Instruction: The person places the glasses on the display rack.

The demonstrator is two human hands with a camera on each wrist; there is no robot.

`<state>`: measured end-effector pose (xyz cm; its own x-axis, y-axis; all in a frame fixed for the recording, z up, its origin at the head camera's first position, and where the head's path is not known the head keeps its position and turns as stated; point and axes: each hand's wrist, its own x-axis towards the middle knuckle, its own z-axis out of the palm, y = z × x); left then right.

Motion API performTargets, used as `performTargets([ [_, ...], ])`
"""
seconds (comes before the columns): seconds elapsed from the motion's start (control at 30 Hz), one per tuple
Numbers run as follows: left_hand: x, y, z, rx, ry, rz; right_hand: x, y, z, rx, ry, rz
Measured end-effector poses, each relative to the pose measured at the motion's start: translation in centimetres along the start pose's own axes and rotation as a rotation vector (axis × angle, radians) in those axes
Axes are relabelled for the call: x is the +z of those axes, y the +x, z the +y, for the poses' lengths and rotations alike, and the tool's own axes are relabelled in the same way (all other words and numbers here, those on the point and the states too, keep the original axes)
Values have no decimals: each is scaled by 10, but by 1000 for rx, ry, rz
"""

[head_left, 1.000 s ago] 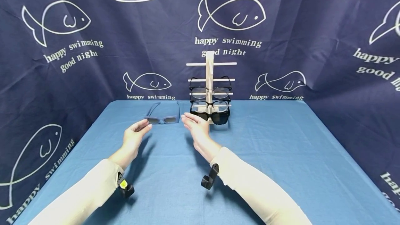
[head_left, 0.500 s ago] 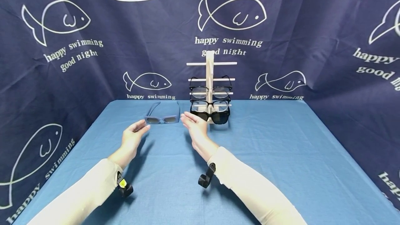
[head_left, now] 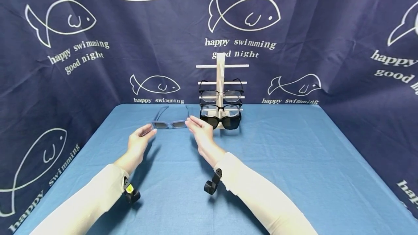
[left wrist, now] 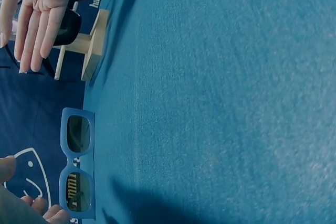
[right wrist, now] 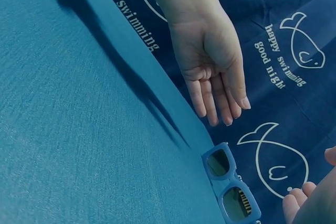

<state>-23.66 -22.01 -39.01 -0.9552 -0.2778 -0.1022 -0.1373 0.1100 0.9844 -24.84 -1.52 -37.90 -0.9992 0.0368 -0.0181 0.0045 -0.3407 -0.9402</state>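
A pair of blue-framed sunglasses with dark lenses lies on the blue cloth, lenses facing me and temples stretching back. My left hand hovers at their left end, fingers and thumb extended and slightly apart. Close by the right lens is my right hand, its straight fingers overlapping that corner in the head view. The right wrist view shows a gap between the left hand's fingertips and the sunglasses. In the left wrist view the right hand has its palm exposed and holds nothing.
Just right of the right hand stands a wooden eyewear rack with crossbars. It carries two pairs of black-framed glasses and black sunglasses at the bottom. A navy curtain with fish drawings borders the blue tabletop.
My right hand has moved slightly left, up to the right end of the blue sunglasses. The left hand has moved slightly. The sunglasses and rack stay in place.
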Motion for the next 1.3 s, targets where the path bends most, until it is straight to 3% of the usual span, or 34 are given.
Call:
performTargets([
  [0.37, -4, 9, 0, 2, 6, 7, 7, 5, 11, -53, -38, 2],
  [0.8, -7, 22, -6, -29, -30, 34, 14, 6, 10, -42, -84, 10],
  [1.1, -6, 25, -1, -22, -19, 47, 21, 14, 20, -72, -136, 67],
  [1.3, -8, 27, 0, -24, -24, 52, 23, 20, 23, -58, -131, 57],
])
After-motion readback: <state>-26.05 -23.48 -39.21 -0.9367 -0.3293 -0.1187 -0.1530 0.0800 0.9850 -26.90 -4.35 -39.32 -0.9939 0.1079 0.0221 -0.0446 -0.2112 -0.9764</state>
